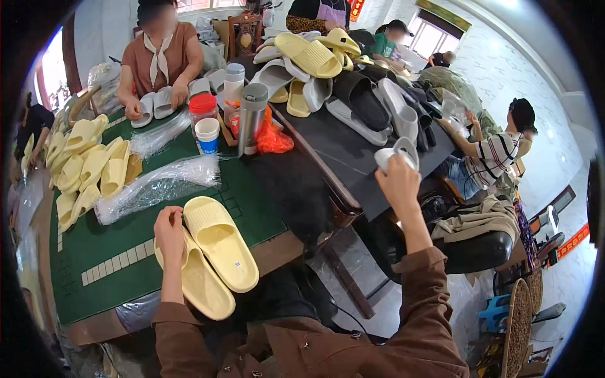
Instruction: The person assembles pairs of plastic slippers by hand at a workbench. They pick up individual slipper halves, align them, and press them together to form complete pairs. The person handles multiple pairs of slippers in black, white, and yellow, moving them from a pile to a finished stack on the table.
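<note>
A pair of pale yellow slide slippers (234,257) lies at the near edge of the green-topped table, partly over its edge. My left hand (169,234) is over the toe end of the left slipper, its fingers curled together and partly hiding that slipper. Whatever the fingers pinch, if anything, cannot be made out. Out to the right, beyond the dark table's near corner, my right hand (399,179) closes around a rounded whitish thing (406,153). Its kind is unclear, as my fingers cover much of it.
Clear plastic bags (161,186) and yellow slippers (79,167) lie on the left. A steel tumbler (253,120) and paper cup (208,135) stand beyond. Grey, black and yellow slippers (362,101) heap on the dark table. A co-worker (161,60) handles grey slippers; another (495,154) sits right.
</note>
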Action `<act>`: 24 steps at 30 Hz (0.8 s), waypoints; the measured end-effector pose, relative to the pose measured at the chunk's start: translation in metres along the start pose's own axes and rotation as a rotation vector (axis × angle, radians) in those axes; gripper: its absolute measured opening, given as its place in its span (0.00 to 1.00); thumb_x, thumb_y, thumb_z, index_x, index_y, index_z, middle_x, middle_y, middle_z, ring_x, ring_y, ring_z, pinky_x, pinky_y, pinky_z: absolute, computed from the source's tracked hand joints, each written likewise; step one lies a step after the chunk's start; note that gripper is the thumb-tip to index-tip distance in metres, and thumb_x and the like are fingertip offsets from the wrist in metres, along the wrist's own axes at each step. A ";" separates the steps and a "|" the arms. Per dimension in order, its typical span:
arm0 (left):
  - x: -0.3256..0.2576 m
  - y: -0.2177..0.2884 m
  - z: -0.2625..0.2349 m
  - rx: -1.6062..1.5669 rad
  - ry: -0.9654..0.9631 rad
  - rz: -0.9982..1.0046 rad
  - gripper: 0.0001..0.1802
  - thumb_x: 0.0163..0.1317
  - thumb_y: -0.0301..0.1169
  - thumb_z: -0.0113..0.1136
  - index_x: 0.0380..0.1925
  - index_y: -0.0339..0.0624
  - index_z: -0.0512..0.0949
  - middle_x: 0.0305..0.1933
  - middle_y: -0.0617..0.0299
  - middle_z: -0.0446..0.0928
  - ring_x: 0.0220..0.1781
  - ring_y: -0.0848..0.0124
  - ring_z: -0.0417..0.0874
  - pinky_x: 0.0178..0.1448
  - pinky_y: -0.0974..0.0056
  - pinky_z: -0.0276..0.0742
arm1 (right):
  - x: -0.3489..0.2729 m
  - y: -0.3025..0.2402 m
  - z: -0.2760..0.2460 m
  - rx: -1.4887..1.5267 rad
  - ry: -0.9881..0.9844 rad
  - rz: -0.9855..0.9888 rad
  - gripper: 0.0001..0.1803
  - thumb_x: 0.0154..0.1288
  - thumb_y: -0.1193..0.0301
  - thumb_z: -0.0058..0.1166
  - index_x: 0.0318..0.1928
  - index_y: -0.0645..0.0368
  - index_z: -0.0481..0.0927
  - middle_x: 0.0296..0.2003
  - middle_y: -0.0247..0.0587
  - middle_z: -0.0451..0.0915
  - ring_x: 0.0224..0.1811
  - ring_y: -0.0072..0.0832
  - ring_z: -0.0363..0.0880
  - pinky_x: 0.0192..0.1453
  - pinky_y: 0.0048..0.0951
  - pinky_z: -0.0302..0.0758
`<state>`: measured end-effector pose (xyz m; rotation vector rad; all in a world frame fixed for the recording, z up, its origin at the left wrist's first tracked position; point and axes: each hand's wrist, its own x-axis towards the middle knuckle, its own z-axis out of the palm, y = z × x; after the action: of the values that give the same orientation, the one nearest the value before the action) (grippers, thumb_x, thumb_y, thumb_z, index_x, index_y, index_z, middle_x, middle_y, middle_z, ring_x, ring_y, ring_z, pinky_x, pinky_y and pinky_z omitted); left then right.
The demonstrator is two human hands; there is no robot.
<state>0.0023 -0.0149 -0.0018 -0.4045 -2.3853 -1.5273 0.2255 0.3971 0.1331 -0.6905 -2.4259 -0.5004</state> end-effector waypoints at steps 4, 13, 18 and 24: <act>0.000 0.002 0.001 0.016 0.006 0.023 0.05 0.60 0.22 0.53 0.32 0.35 0.78 0.30 0.57 0.77 0.29 0.69 0.75 0.37 0.65 0.71 | -0.002 -0.062 -0.014 0.032 -0.001 -0.138 0.18 0.51 0.60 0.62 0.34 0.62 0.77 0.32 0.41 0.74 0.26 0.36 0.81 0.29 0.33 0.78; 0.003 -0.001 0.002 0.008 -0.010 0.012 0.05 0.60 0.22 0.53 0.33 0.35 0.78 0.29 0.58 0.77 0.28 0.70 0.75 0.35 0.66 0.70 | 0.003 -0.132 -0.010 0.558 0.018 -0.258 0.23 0.52 0.55 0.63 0.36 0.62 0.74 0.44 0.42 0.75 0.32 0.46 0.80 0.33 0.43 0.76; -0.001 0.002 -0.003 -0.006 -0.016 -0.019 0.05 0.61 0.23 0.52 0.33 0.35 0.78 0.29 0.57 0.77 0.28 0.71 0.75 0.35 0.67 0.70 | 0.004 -0.096 -0.016 0.856 0.106 -0.050 0.12 0.61 0.66 0.55 0.40 0.61 0.77 0.41 0.45 0.79 0.39 0.45 0.79 0.42 0.38 0.74; -0.001 0.000 0.002 -0.008 -0.003 0.009 0.05 0.60 0.24 0.53 0.33 0.35 0.78 0.29 0.57 0.78 0.28 0.69 0.76 0.35 0.66 0.71 | 0.007 0.037 0.033 0.684 0.185 0.403 0.12 0.63 0.68 0.50 0.41 0.64 0.78 0.39 0.48 0.80 0.44 0.40 0.78 0.49 0.36 0.71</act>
<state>0.0029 -0.0135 -0.0030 -0.4198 -2.3772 -1.5336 0.2283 0.4451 0.1186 -0.7470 -2.0104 0.3981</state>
